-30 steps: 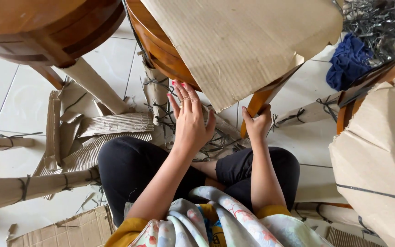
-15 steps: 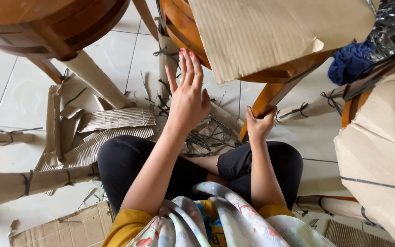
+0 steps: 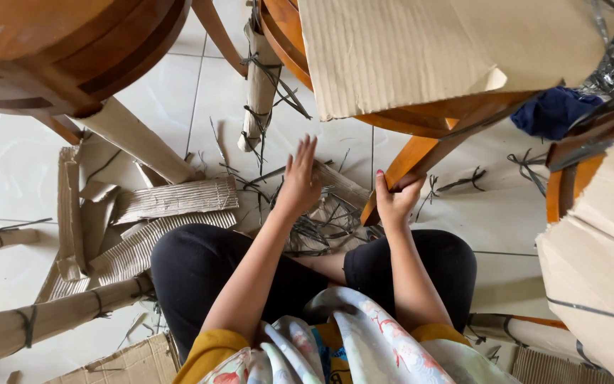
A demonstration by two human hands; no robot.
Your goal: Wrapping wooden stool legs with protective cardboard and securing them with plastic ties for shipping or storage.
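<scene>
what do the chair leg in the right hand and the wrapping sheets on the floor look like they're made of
The chair leg gripped by the right hand looks like solid wood with a glossy orange-brown varnish: it shows smooth sheen and straight edges. The wrapping sheets on the floor look like single-face corrugated cardboard, matte tan with fine parallel ribs. The dark strands near the left hand may be plastic strapping or string; it is too thin to tell.

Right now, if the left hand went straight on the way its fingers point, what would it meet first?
The left hand points up and away, toward the cardboard-wrapped chair leg tied with dark strapping. Between them only bare tile floor shows, so that leg probably comes first. Depth is unclear: the hand may be well above the floor.
</scene>
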